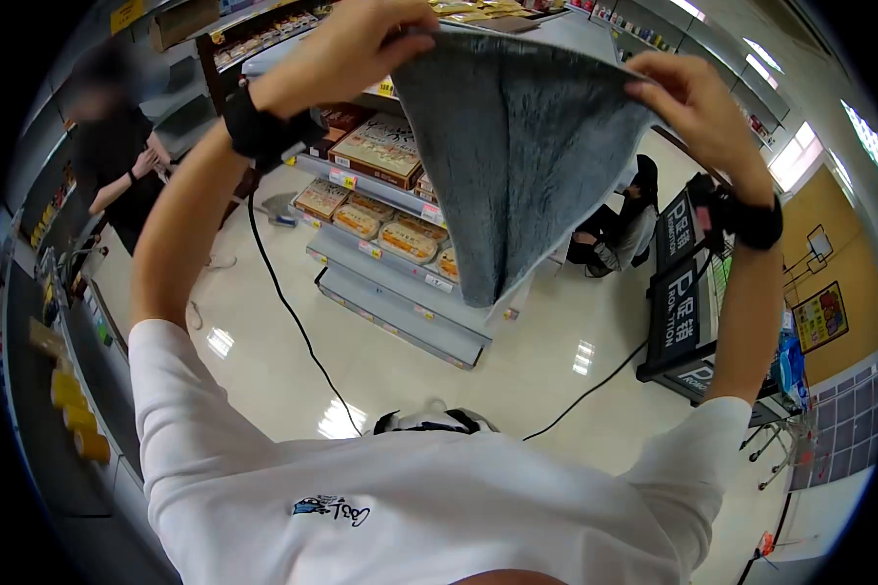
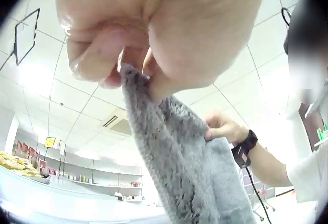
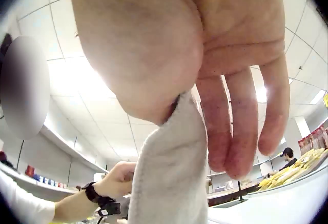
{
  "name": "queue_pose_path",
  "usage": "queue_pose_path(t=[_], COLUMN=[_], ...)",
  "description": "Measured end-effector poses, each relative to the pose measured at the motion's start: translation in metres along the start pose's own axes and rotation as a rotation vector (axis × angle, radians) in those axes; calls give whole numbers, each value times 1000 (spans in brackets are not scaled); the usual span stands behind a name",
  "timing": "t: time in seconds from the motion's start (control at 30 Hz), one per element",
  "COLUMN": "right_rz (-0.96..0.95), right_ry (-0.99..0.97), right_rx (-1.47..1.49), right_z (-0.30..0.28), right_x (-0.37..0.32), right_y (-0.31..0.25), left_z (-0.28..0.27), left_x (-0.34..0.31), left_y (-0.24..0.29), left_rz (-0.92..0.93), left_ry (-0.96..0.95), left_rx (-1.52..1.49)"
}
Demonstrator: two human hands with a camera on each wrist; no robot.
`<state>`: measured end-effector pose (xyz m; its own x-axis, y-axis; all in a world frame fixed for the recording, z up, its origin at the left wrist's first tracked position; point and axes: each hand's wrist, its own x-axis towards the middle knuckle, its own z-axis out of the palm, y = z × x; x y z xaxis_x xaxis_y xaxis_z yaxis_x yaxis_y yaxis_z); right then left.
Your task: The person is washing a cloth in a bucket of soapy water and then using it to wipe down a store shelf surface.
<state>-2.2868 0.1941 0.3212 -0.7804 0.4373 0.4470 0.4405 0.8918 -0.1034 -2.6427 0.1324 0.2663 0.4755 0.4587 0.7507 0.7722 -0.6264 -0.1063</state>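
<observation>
A grey plush cloth (image 1: 527, 146) hangs between my two raised hands, its top edge stretched across and its lower part narrowing to a point. My left hand (image 1: 366, 44) pinches one upper corner, with the wrist band below it. At the opposite corner my right hand (image 1: 693, 102) grips the cloth between thumb and forefinger. In the left wrist view the furry grey side of the cloth (image 2: 164, 147) falls from the left fingers. The right wrist view shows a paler side of the cloth (image 3: 171, 167) under the thumb, the other fingers extended beside it.
Behind the cloth stands a tiered shelf with boxed goods (image 1: 376, 146) and packaged food trays (image 1: 410, 239). A person in black (image 1: 117, 166) stands at the left; another person (image 1: 619, 229) crouches at the right near a black promotion stand (image 1: 678, 322). Black cables (image 1: 283, 292) hang from both wrists.
</observation>
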Motion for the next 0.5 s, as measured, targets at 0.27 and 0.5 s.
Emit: queue_pose_path(t=[0.27, 0.5], right_rz=[155, -239], right_ry=[77, 599], right_rx=[-13, -399], right_z=[-59, -35], right_x=[52, 99], right_y=[26, 106], left_z=[-47, -47], left_x=[93, 104], left_y=[-9, -30], left_rz=[-27, -451], left_ry=[-88, -114], left_rx=[58, -360])
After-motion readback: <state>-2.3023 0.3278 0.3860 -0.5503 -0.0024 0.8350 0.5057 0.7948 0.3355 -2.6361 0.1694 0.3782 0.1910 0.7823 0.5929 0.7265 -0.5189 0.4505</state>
